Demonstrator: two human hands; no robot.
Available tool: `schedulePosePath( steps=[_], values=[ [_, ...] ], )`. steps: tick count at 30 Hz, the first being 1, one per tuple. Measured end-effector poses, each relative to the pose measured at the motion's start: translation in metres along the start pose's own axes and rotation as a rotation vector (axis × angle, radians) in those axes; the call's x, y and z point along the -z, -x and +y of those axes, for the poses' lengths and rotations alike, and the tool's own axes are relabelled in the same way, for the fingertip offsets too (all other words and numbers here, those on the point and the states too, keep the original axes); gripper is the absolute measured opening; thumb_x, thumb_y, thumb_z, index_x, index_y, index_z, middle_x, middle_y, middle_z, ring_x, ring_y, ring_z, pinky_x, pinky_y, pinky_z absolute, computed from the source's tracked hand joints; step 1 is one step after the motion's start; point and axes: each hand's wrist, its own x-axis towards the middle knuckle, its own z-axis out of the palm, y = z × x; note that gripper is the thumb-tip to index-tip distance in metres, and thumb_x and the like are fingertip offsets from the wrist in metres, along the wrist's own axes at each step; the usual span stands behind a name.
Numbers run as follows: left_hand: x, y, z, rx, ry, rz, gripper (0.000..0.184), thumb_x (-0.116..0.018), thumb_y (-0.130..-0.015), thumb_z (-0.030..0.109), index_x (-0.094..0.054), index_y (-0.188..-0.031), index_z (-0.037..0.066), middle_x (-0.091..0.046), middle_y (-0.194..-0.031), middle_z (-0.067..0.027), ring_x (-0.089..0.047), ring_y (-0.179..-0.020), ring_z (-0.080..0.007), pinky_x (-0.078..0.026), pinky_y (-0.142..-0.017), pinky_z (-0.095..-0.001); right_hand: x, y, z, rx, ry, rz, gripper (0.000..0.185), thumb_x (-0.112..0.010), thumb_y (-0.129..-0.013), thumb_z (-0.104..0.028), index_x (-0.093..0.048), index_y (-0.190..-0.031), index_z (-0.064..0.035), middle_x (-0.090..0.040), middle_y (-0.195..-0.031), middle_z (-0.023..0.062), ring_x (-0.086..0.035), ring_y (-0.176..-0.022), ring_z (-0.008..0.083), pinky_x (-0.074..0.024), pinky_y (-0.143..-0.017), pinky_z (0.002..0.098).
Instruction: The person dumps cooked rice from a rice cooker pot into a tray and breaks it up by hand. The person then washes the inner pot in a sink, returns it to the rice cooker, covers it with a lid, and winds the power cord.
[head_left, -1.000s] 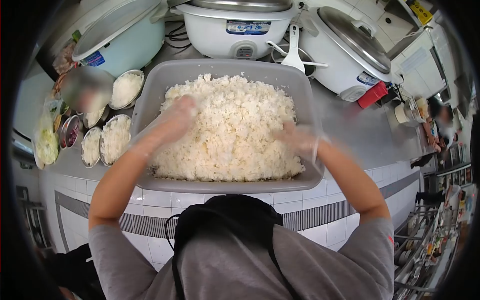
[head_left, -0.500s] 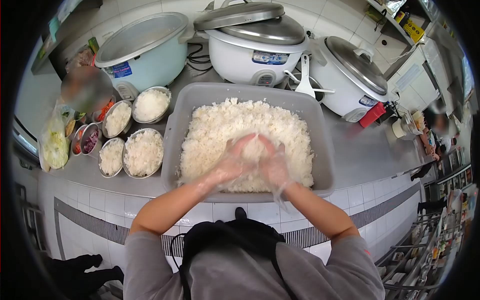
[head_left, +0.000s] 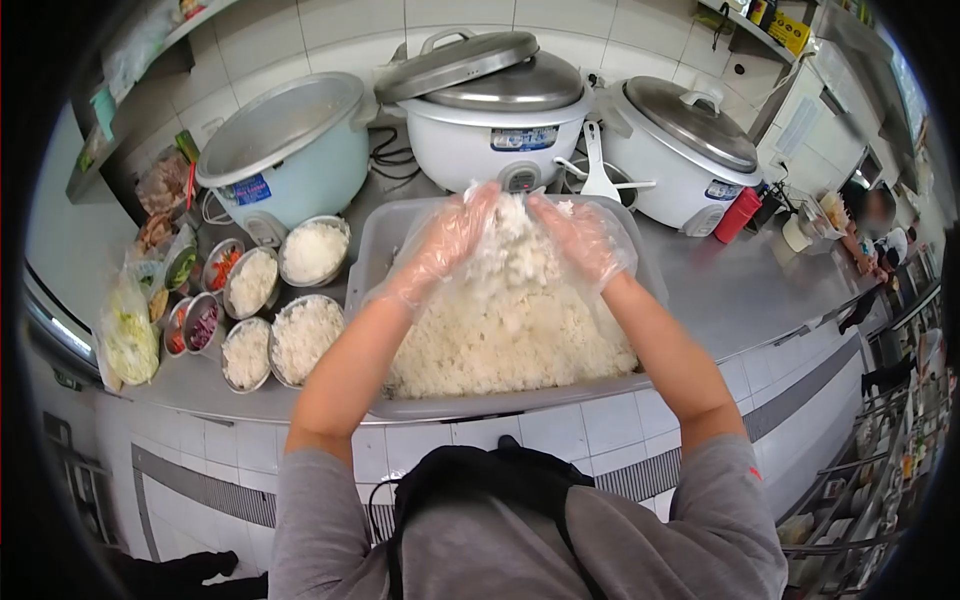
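My left hand [head_left: 458,240] and my right hand [head_left: 582,238], both in clear plastic gloves, are raised over the far half of a grey plastic tub [head_left: 655,265]. Cooked white rice [head_left: 510,350] fills much of the tub. Between the two hands is a loose clump of rice, held up with some of it blurred as it drops. The fingers curve inward around this clump and point away from me; their undersides are hidden.
Behind the tub stand a pale blue rice cooker [head_left: 290,165] and two white rice cookers [head_left: 490,150] [head_left: 680,150]. A white rice paddle [head_left: 597,165] leans by them. To the left are several metal bowls of rice [head_left: 315,250], bowls of cut vegetables [head_left: 205,325] and bagged lettuce [head_left: 130,340].
Both hands have moved from the middle of the rice to the tub's far side and risen, lifting rice between them. They have spread a little apart. The view has shifted slightly.
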Motion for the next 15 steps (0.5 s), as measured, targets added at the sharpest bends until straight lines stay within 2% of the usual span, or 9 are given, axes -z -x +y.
schedulePosePath(
  steps=[1,2,4,5,7,9,11,13,15],
  values=[
    [0.025,0.017,0.060,0.283,0.006,-0.146,0.065,-0.029,-0.083,0.055,-0.057,-0.097,-0.001,-0.054,-0.090,-0.0302,-0.051,-0.088,-0.0421,-0.039,-0.078,-0.0405,0.001,-0.005,0.000,-0.074,-0.094,-0.117,0.071,-0.045,-0.075,-0.059,-0.047,-0.115,-0.0005,-0.053,-0.106,0.0214,-0.050,-0.101,0.0285,-0.0369,-0.086,0.0339],
    [0.022,0.018,0.050,0.275,-0.003,-0.148,0.065,-0.029,-0.083,0.055,-0.057,-0.097,-0.001,-0.054,-0.090,-0.0302,-0.051,-0.088,-0.0421,-0.039,-0.078,-0.0405,0.003,-0.005,0.002,-0.071,-0.101,-0.107,0.071,-0.045,-0.075,-0.059,-0.047,-0.115,-0.0005,-0.053,-0.106,0.0214,-0.050,-0.101,0.0285,-0.0369,-0.086,0.0339],
    [0.008,0.014,0.000,-0.051,-0.140,-0.177,0.052,-0.029,-0.087,0.045,-0.051,-0.108,0.002,-0.050,-0.086,-0.0343,-0.050,-0.084,-0.0443,-0.039,-0.076,-0.0419,0.017,0.013,-0.033,0.037,-0.388,-0.179,0.084,-0.037,-0.071,-0.069,-0.042,-0.120,-0.0013,-0.043,-0.120,0.0229,-0.043,-0.110,0.0312,-0.0343,-0.090,0.0333],
    [0.002,0.014,-0.021,-0.279,-0.382,-0.152,0.038,-0.034,-0.086,0.026,-0.040,-0.118,0.007,-0.051,-0.085,-0.0308,-0.052,-0.080,-0.0434,-0.039,-0.075,-0.0430,0.020,0.013,-0.039,0.038,-0.395,-0.173,0.084,-0.037,-0.071,-0.069,-0.042,-0.120,-0.0013,-0.043,-0.120,0.0229,-0.043,-0.110,0.0312,-0.0343,-0.090,0.0333],
    [0.009,0.022,-0.008,-0.114,-0.206,-0.188,0.039,-0.037,-0.083,0.020,-0.036,-0.120,0.008,-0.051,-0.086,-0.0286,-0.052,-0.083,-0.0411,-0.039,-0.078,-0.0427,0.025,0.012,-0.044,-0.317,0.076,-0.431,0.092,-0.036,-0.067,-0.074,-0.035,-0.125,-0.0033,-0.037,-0.126,0.0224,-0.039,-0.114,0.0331,-0.0332,-0.092,0.0338],
    [0.011,0.014,-0.010,0.039,-0.038,-0.225,0.042,-0.040,-0.080,0.014,-0.033,-0.122,0.009,-0.051,-0.087,-0.0264,-0.052,-0.087,-0.0389,-0.038,-0.080,-0.0424,-0.043,-0.002,0.003,-0.192,0.434,-0.270,0.093,-0.038,-0.065,-0.074,-0.032,-0.128,-0.0056,-0.029,-0.131,0.0211,-0.040,-0.114,0.0333,-0.0321,-0.095,0.0361],
    [0.007,0.001,-0.040,0.006,-0.077,-0.120,0.045,-0.044,-0.076,0.013,-0.034,-0.120,0.010,-0.045,-0.103,-0.0250,-0.044,-0.105,-0.0336,-0.033,-0.090,-0.0398,-0.057,0.019,-0.032,0.137,0.696,-0.457,0.086,-0.043,-0.066,-0.069,-0.030,-0.129,-0.0112,-0.023,-0.134,0.0198,-0.037,-0.115,0.0352,-0.0329,-0.094,0.0393],
    [0.010,-0.015,-0.044,0.116,-0.126,-0.304,0.047,-0.047,-0.076,0.018,-0.035,-0.121,0.011,-0.039,-0.112,-0.0252,-0.037,-0.111,-0.0337,-0.030,-0.094,-0.0390,-0.019,0.064,-0.125,-0.101,0.636,-0.665,0.074,-0.049,-0.069,-0.059,-0.032,-0.129,-0.0181,-0.020,-0.135,0.0176,-0.032,-0.118,0.0370,-0.0343,-0.093,0.0409],
    [0.001,-0.025,-0.050,0.218,-0.173,-0.486,0.050,-0.050,-0.076,0.024,-0.036,-0.122,0.011,-0.033,-0.122,-0.0253,-0.030,-0.118,-0.0337,-0.026,-0.097,-0.0383,-0.034,0.086,-0.124,0.067,0.792,-0.650,0.063,-0.051,-0.072,-0.049,-0.035,-0.127,-0.0234,-0.021,-0.135,0.0150,-0.026,-0.121,0.0359,-0.0347,-0.092,0.0440]
  ],
)
